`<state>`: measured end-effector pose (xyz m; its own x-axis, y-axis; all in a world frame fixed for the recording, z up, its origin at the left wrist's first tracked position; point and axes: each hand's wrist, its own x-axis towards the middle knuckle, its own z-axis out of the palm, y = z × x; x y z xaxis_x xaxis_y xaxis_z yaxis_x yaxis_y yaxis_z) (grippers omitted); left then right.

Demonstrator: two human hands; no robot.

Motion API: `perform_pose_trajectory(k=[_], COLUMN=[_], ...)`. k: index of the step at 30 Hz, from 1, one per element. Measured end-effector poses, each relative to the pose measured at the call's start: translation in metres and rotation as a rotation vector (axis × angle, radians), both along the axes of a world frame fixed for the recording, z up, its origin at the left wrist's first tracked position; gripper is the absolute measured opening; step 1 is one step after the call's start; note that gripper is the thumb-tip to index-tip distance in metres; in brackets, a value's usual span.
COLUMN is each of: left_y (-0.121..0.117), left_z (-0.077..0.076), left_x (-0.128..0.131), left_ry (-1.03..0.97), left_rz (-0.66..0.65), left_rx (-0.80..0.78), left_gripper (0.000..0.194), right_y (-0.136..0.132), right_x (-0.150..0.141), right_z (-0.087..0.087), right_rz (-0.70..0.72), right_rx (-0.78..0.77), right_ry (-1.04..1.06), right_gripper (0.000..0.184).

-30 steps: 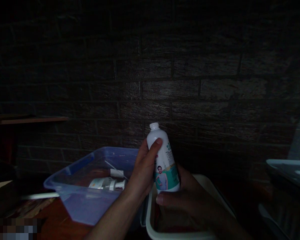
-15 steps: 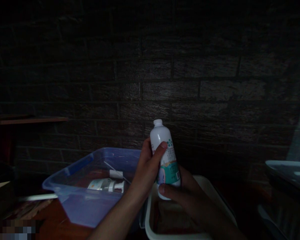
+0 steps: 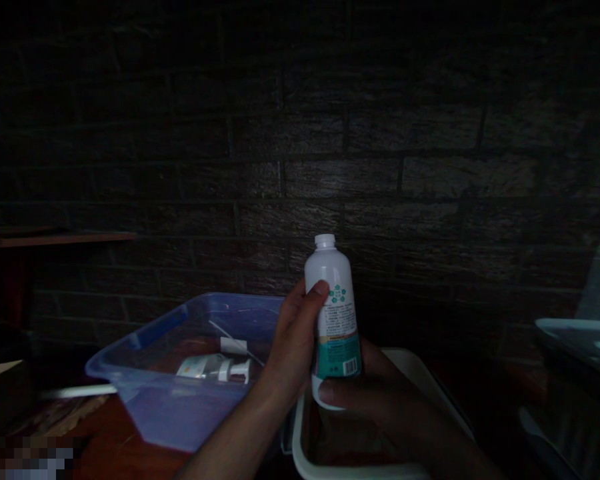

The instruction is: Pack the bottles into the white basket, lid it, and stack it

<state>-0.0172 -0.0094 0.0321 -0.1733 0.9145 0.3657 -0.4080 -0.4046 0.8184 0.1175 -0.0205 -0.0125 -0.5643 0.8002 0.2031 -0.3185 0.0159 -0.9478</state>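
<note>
Both hands grip a white plastic bottle (image 3: pixel 336 320) with a green lower label, printed text and a barcode facing me. It stands nearly upright in the air, a white cap or neck at its top. My left hand (image 3: pixel 300 327) wraps round the upper part from the left, thumb lying on the front. Lower down, my right hand (image 3: pixel 365 393) holds the base from the right, its thumb across the bottom front; its other fingers are hidden behind. Below the bottle is a cream-rimmed tray (image 3: pixel 299 443).
To the left is a translucent blue plastic bin (image 3: pixel 175 413) with a pump bottle (image 3: pixel 213 368) lying in it. A dark brick wall (image 3: pixel 310 167) rises behind. A clear-lidded container (image 3: pixel 580 333) sits at the right, and a wooden shelf (image 3: pixel 70 239) juts out at left.
The bottle has turned in my hands, so its text and barcode now face me more squarely. It also stands straighter and slightly further right.
</note>
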Motion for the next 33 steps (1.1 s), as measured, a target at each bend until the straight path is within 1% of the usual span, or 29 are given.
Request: perform_pose_trajectory(k=[4, 7, 11, 13, 15, 18, 20, 24, 29, 33], left_y=[0.002, 0.005, 0.007, 0.005, 0.003, 0.000, -0.002, -0.004, 0.000, 0.002], left_z=[-0.001, -0.003, -0.004, -0.002, 0.000, 0.002, 0.002, 0.000, -0.002, 0.000], left_x=[-0.001, -0.002, -0.002, -0.001, 0.001, 0.002, 0.002, -0.001, -0.003, -0.001], left_ry=[0.004, 0.017, 0.110, 0.162, 0.192, 0.161, 0.109, 0.056, 0.109, 0.175], left_rz=[-0.038, -0.061, 0.020, 0.045, 0.049, 0.037, 0.013, -0.032, 0.025, -0.006], left_rx=[-0.005, 0.021, 0.043, 0.035, 0.033, 0.027, 0.006, -0.043, -0.025, 0.014], left_gripper=[0.041, 0.043, 0.049, 0.050, 0.047, 0.043, 0.042, 0.048, 0.051, 0.053], right_y=[-0.001, -0.001, -0.001, -0.001, -0.001, 0.001, 0.003, 0.003, 0.001, 0.002], right_x=[-0.002, -0.007, -0.012, -0.013, -0.013, -0.009, -0.006, -0.002, -0.005, -0.005], right_z=[-0.004, -0.006, -0.006, -0.006, -0.006, -0.006, -0.007, -0.009, -0.006, -0.004], right_rz=[-0.083, -0.130, -0.158, -0.146, -0.115, -0.064, -0.044, 0.010, -0.108, -0.097], right_rx=[-0.020, 0.018, 0.091, 0.080, 0.060, -0.017, -0.075, -0.128, -0.116, -0.117], right_ry=[0.004, 0.045, 0.059, 0.061, 0.079, 0.067, 0.060, 0.054, 0.052, 0.033], right_gripper=[0.061, 0.057, 0.050, 0.054, 0.061, 0.070, 0.071, 0.065, 0.060, 0.063])
